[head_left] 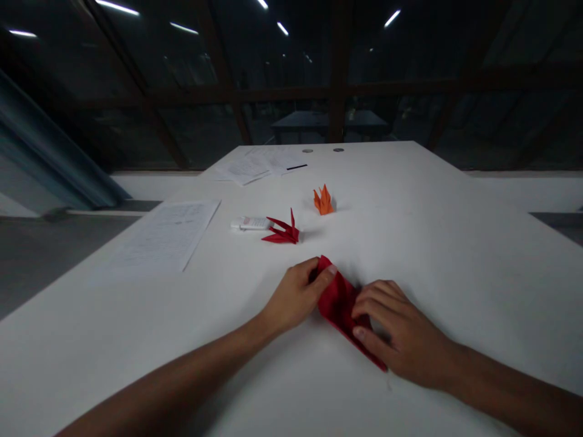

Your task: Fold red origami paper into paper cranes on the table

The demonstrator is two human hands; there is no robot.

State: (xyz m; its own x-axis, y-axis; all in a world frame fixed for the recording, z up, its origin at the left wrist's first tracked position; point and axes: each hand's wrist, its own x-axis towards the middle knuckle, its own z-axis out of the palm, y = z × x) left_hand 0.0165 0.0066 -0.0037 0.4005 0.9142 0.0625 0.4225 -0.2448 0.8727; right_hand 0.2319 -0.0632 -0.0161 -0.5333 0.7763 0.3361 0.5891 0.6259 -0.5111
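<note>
**Red paper between both hands, long axis slanting across the bench**

Red paper lies on the bench, well in from the left and right edges and well short of the far edge. Near edge out of view. It is folded; layers too dim to count.

Key relation, as judged: long axis runs slantwise, from an end toward the far left corner to an end toward the near right corner. Any further handling turns on this slant. Each hand is nearer its own end: left at the far end, right along the near half.

Left grip: pinching the far end, thumb on top, fingertips mostly hidden. From here the paper extends right and toward the near edge.

Right grip: fingers curled, thumb slightly apart from them, tips touching the paper. Cannot tell whether it pinches or only presses. From here the paper lies to the left, under the tips.

Beyond the paper, toward the far edge: red crane, white device just left of it, orange crane farther off.
</note>
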